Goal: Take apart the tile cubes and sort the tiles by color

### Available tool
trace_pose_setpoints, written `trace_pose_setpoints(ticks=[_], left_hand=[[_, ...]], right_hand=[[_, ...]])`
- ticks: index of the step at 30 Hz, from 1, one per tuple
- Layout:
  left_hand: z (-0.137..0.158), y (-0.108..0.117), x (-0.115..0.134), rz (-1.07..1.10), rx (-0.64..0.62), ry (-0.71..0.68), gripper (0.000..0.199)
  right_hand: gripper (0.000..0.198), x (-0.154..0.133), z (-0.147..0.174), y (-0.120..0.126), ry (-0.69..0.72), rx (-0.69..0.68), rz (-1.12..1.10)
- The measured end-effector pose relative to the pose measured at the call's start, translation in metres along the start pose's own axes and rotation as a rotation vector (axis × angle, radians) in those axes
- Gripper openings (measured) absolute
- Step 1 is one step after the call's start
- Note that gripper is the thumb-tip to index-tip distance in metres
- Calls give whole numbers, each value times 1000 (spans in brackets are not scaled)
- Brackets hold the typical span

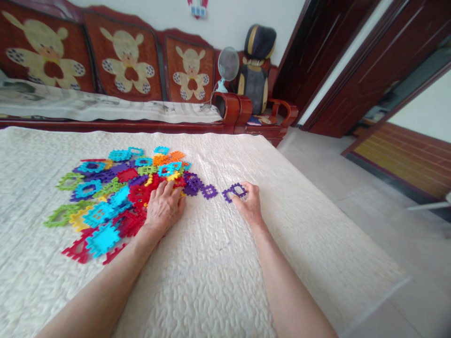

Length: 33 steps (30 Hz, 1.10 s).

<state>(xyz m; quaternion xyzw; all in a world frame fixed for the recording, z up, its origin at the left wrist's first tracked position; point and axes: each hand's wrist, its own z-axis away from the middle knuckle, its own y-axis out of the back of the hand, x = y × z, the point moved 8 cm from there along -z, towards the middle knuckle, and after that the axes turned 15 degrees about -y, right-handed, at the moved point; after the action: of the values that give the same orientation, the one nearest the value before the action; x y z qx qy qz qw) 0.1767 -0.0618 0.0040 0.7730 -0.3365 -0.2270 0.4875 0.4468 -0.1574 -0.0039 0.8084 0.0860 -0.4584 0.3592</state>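
Observation:
A heap of colourful plastic interlocking tiles with notched edges lies on the quilted cover; among them are a blue tile (pixel 103 239), a green tile (pixel 63 214) and an orange tile (pixel 161 160). My left hand (pixel 164 205) rests over the right side of the heap, fingers slightly apart on red tiles (pixel 139 195); what lies under the palm is hidden. Between the thumb and fingers of my right hand (pixel 251 203) is a purple frame tile (pixel 234 192) with openings, held at the cover's surface. Just left of it, a purple window tile (pixel 209 191) lies by itself.
The cream quilted cover (pixel 211 281) spreads over the table, whose right edge drops to a tiled floor (pixel 352 188). Behind stands a wooden sofa with bear-patterned cushions (pixel 128 61), a small fan (pixel 228 65) and a chair with a massage pad (pixel 253 84).

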Motion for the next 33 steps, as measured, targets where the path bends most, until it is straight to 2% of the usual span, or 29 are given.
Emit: trace_pose_setpoints(ticks=[8,20,25,28,33], left_hand=[[0,0,0,-2,-3,-4,42],[1,1,0,4,34,-14,41],[0,1,0,4,41,-21,41],[0,0,0,2,35,-21,41],[0,0,0,-11,23,-11,40]], right_hand=[[47,-6,9,-13,33,-78,198],[52,-9,9,-18,29,-102,279],[64,-18,13,-21,180,-212,242],[59,-17,13,-24,187,-273,224],[50,-16,11,-23,177,-264,203]])
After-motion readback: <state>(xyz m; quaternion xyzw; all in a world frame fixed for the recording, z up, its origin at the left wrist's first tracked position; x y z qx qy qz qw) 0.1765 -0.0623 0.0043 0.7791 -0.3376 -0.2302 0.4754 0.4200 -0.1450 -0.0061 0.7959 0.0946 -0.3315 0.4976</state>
